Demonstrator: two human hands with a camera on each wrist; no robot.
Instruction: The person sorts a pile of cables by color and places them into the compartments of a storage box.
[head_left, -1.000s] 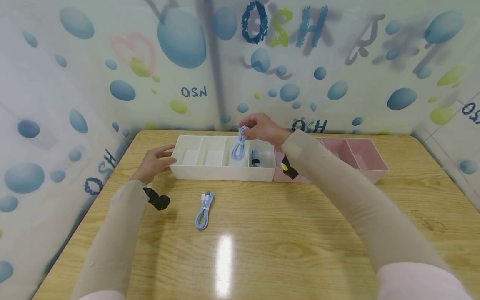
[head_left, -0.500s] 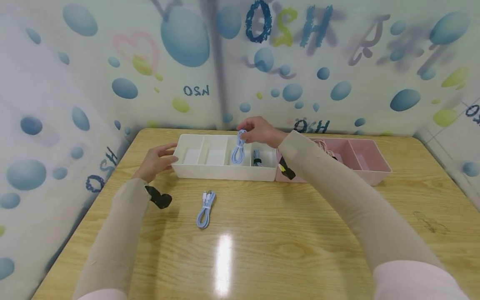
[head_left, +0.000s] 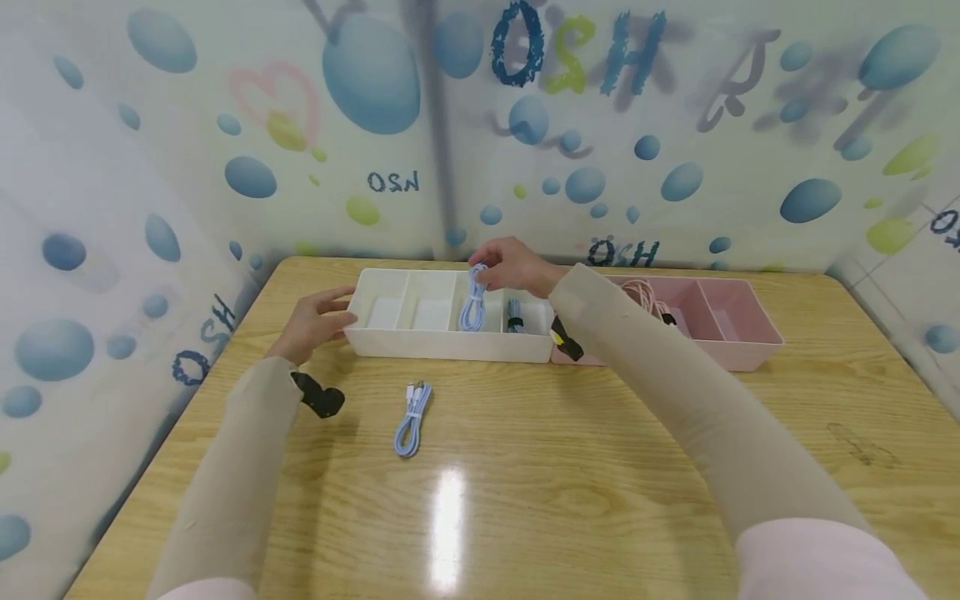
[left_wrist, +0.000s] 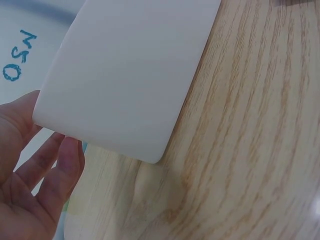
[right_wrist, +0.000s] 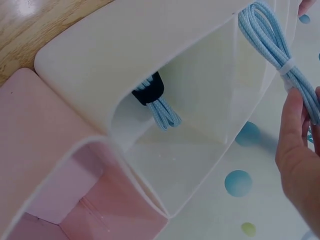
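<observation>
So one cable (head_left: 513, 316) already lies in the white tray (head_left: 450, 346); the right hand (head_left: 510, 265) pinches a second (head_left: 472, 302) over a compartment, the open left hand (head_left: 311, 323) steadies the tray's end, and a third (head_left: 411, 417) waits on the table (head_left: 570, 467).

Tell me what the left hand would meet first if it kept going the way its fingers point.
The left hand points right, at the end wall of the white tray. Its fingers already seem to touch that wall, so the tray comes first.
</observation>
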